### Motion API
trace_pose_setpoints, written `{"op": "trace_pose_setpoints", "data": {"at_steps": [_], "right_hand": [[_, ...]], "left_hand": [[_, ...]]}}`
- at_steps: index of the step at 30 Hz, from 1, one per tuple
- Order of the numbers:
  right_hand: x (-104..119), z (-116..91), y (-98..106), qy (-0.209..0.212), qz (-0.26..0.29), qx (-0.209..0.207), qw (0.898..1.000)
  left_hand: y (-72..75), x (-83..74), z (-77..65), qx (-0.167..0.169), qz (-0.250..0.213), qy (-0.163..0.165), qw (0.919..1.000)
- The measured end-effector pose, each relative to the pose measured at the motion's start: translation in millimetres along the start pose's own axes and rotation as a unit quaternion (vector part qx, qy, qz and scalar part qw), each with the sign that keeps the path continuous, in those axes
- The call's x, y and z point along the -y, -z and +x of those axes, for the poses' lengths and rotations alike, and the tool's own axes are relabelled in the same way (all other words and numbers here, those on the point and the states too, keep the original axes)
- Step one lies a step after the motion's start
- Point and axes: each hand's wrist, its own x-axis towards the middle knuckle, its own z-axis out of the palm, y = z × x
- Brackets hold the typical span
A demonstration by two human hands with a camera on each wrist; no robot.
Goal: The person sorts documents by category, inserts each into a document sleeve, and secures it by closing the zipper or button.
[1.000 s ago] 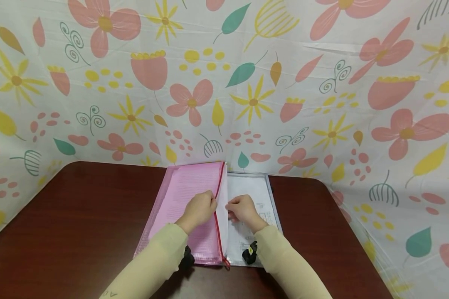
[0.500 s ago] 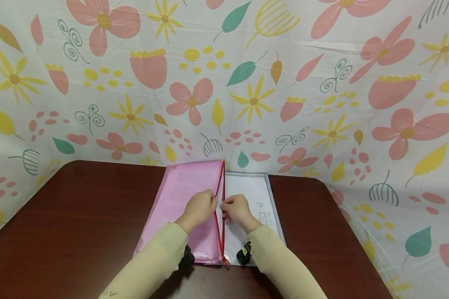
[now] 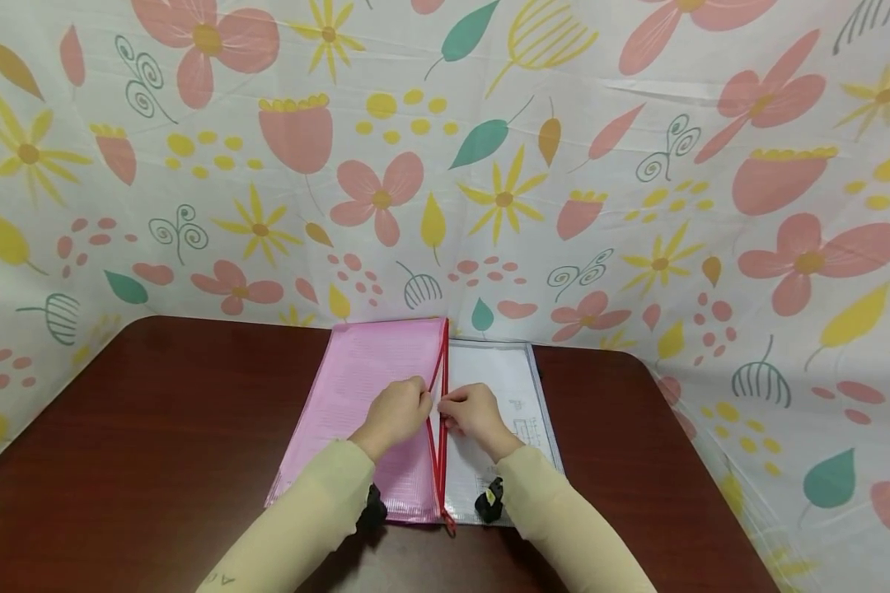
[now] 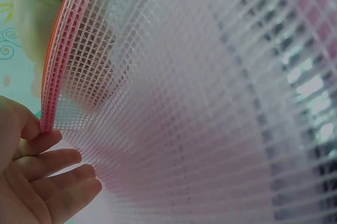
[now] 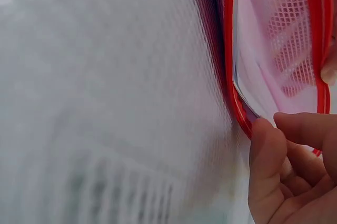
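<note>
A pink mesh zipper pouch lies at the middle of the table, its red zipper side parted into a narrow gap. My left hand pinches the upper red-trimmed edge; in the left wrist view its thumb and index finger grip the trim and the other fingers extend under the mesh. My right hand is at the lower red edge, thumb and index finger pinching it in the right wrist view. White paper shows inside the gap. A red zipper pull hangs at the near corner.
A clear mesh pouch with a printed sheet in it lies partly under the pink one, to the right. The dark brown table backs onto a flower-print cloth.
The white paper that stuck out past the zipper is now within the pink pouch, and the lower red edge has come into view. My right hand moved slightly left; the left hand stays put.
</note>
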Motion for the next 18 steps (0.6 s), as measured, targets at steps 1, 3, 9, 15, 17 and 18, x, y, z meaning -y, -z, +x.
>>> {"op": "trace_pose_setpoints", "data": {"at_steps": [1, 3, 9, 15, 17, 18], "right_hand": [[-1, -1, 2, 0.0, -0.005, -0.001, 1.0], [-3, -4, 5, -0.003, -0.016, 0.002, 1.0], [-8, -21, 14, -0.031, -0.006, 0.083, 0.996], [-12, -47, 18, -0.054, 0.09, 0.221, 0.97], [-13, -54, 19, -0.063, 0.116, 0.258, 0.957], [-14, -58, 19, -0.066, 0.124, 0.273, 0.952]], "left_hand": [[0.1, 0.0, 0.0, 0.0, 0.0, 0.0, 1.0], [0.5, 0.8, 0.3, 0.001, 0.001, 0.002, 1.0], [3.5, 4.8, 1.7, -0.016, 0.004, 0.015, 0.9998], [7.3, 8.6, 4.3, -0.035, -0.007, 0.027, 0.999], [8.0, 10.1, 4.9, -0.037, -0.008, 0.03, 0.9988], [8.8, 10.6, 5.0, -0.037, -0.01, 0.033, 0.9987]]}}
